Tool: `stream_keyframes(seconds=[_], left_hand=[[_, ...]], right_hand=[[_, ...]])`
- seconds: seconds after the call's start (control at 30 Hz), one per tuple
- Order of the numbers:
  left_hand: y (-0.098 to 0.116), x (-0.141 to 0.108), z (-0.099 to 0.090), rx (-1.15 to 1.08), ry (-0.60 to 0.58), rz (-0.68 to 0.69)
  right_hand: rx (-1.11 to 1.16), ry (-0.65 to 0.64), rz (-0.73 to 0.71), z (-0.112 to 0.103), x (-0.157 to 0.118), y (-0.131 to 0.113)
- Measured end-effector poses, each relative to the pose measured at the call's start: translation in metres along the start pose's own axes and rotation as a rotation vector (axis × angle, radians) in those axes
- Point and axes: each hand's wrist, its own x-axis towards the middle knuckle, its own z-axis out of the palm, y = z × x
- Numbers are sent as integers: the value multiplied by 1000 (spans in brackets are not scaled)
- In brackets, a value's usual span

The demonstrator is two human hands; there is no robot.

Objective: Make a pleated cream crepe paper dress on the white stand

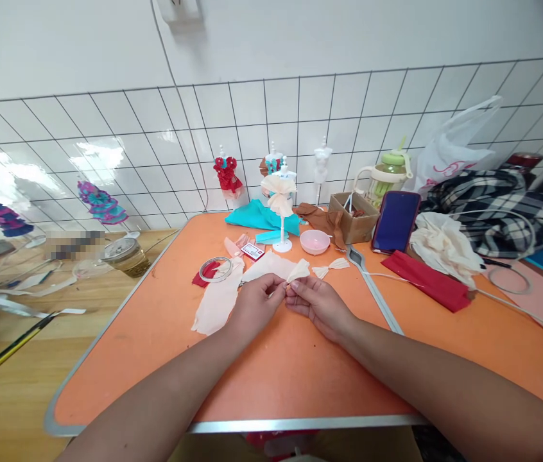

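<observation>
My left hand [262, 296] and my right hand [318, 301] meet over the middle of the orange table. Between their pinched fingertips is a small gathered piece of cream fabric [298, 271], fanning out at the top. Just beyond lies a cream fabric bow [331, 267]. Flat cream fabric [216, 307] is spread beside my left hand, with a roll of clear tape [215, 269] on its upper part. Behind my hands a mini dress form [282, 192] on a white stand wears cream ruffled fabric. Any needle or thread is too small to make out.
A pink bowl [314, 242], a cardboard box [354, 217], an upright phone [395, 221] and red fabric [426, 280] lie beyond to the right. Turquoise fabric [252, 216] sits behind the stand. On the wooden surface at left are a jar [126, 256] and a yellow-black cutter [17, 343].
</observation>
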Motion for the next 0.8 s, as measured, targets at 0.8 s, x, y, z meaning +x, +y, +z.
stream_keyframes(seconds=[0.8], left_hand=[[3,-2,-7,218,-8,126]], right_hand=[[-34,82,47,4,-2,5]])
